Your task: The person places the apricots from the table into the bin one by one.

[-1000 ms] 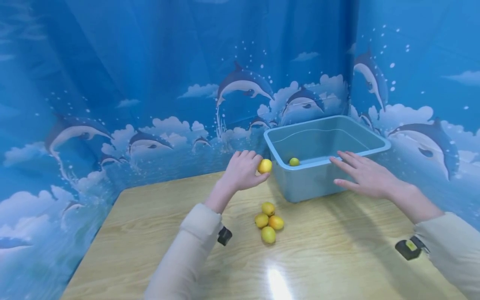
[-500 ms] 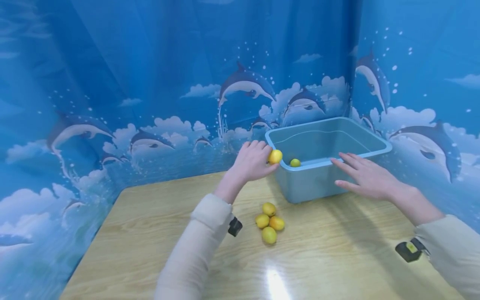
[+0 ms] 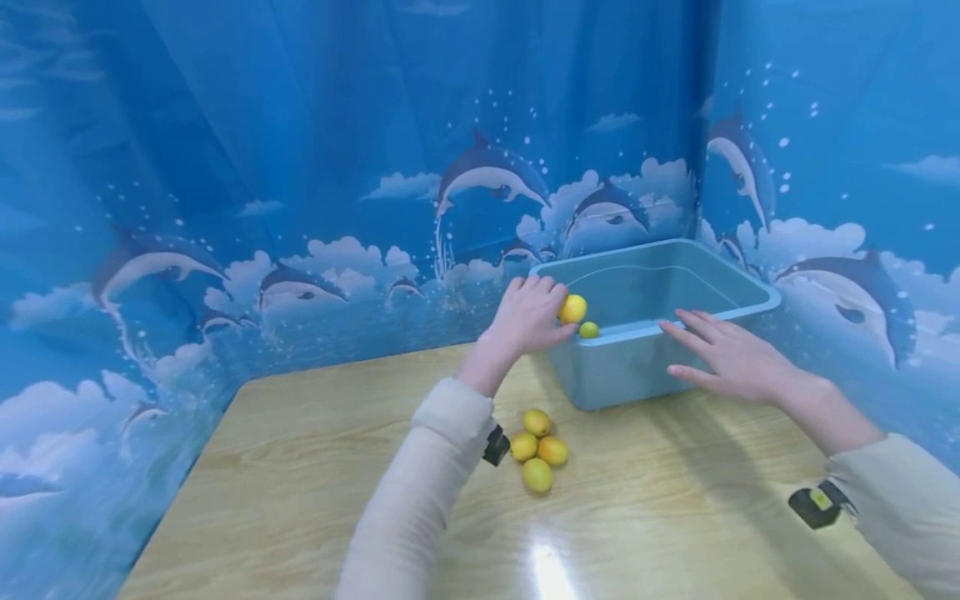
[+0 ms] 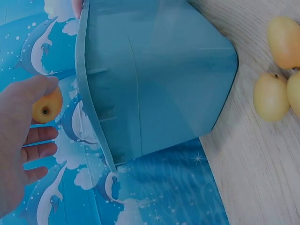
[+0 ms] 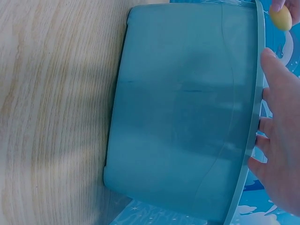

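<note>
My left hand [image 3: 531, 314] pinches a small oval yellow fruit [image 3: 572, 309] above the left end of the blue plastic bin [image 3: 630, 362]. In the left wrist view, thumb and index finger hold this fruit [image 4: 48, 105], its dark stem end showing, while the other fingers hang loosely. My right hand [image 3: 731, 354] has its fingers extended over the bin's near rim; its fingertips overlap the rim in the right wrist view, perhaps touching it. One greenish-yellow fruit [image 3: 589, 330] lies inside the bin. Several yellow fruits [image 3: 537, 476] sit in a cluster on the table in front of it.
The bin stands at the back right of the light wooden table [image 3: 322, 450]. Blue curtains with dolphins [image 3: 300, 167] hang behind and to the right. Black wrist-worn cameras [image 3: 816, 505] sit at both cuffs.
My left hand has moved right with the yellow fruit, from left of the bin to over its left end. The right hand has stayed at the near rim. The cluster is unchanged.
</note>
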Demonstrator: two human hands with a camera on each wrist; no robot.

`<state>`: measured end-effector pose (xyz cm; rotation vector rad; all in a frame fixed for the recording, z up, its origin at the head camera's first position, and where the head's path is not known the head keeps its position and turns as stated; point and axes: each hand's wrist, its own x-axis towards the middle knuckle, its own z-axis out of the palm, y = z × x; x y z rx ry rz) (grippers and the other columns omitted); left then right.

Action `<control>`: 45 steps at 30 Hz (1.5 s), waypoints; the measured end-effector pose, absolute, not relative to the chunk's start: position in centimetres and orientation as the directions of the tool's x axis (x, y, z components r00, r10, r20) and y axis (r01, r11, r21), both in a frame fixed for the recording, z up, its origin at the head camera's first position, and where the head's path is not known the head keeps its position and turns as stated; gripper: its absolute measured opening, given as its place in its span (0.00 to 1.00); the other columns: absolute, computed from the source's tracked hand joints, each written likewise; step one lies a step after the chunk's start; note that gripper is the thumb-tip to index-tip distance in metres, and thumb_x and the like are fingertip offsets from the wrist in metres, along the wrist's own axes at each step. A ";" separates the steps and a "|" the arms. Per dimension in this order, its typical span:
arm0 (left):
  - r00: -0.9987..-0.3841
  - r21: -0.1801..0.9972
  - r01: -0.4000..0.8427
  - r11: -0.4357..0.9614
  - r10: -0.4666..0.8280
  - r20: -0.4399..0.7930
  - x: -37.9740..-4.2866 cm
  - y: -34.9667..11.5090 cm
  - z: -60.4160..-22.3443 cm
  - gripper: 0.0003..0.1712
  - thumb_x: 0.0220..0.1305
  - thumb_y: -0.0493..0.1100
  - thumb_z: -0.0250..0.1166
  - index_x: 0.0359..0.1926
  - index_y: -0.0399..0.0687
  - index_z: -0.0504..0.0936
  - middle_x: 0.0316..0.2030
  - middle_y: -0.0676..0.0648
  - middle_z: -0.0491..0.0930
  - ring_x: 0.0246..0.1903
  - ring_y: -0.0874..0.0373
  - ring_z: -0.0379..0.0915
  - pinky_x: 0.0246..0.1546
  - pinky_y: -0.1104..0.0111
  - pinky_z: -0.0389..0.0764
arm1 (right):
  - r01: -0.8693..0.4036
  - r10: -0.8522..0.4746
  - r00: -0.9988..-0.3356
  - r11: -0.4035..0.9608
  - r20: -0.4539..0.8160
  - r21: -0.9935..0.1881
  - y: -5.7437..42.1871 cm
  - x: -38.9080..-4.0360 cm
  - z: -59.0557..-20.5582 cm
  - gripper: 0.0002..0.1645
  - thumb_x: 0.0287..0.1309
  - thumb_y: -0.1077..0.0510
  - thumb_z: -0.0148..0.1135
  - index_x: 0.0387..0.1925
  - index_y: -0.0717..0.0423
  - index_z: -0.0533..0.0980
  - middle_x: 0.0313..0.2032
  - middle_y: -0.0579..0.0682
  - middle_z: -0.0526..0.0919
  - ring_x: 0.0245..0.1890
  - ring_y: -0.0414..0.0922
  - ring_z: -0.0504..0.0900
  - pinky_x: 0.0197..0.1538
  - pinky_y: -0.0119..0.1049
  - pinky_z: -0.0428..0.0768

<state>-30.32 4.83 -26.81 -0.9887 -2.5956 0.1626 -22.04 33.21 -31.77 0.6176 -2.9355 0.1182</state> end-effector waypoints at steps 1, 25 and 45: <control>-0.693 -0.230 0.620 0.751 0.660 0.288 -30.4 5.0 -26.9 0.22 0.60 0.63 0.54 0.45 0.53 0.72 0.36 0.53 0.70 0.36 0.58 0.62 0.41 0.65 0.63 | -0.406 -0.396 -0.906 0.913 0.149 -0.045 33.2 -22.0 -31.8 0.43 0.61 0.37 0.51 0.69 0.58 0.55 0.67 0.67 0.51 0.65 0.66 0.50 0.61 0.60 0.53; -0.711 -0.275 0.588 0.760 0.648 0.271 -30.6 7.1 -27.5 0.29 0.62 0.63 0.55 0.57 0.52 0.70 0.48 0.51 0.72 0.46 0.56 0.66 0.50 0.63 0.66 | -0.412 -0.399 -0.904 0.909 0.155 -0.063 33.0 -22.0 -32.2 0.44 0.61 0.36 0.50 0.69 0.57 0.54 0.67 0.67 0.52 0.65 0.66 0.50 0.61 0.61 0.52; -0.614 -0.322 0.639 0.699 0.715 0.334 -29.6 2.5 -29.7 0.17 0.66 0.57 0.50 0.32 0.50 0.74 0.29 0.52 0.73 0.34 0.56 0.69 0.41 0.64 0.68 | -0.400 -0.388 -0.909 0.915 0.151 -0.055 33.4 -22.2 -32.0 0.44 0.61 0.37 0.51 0.69 0.56 0.53 0.67 0.66 0.51 0.66 0.65 0.49 0.62 0.60 0.51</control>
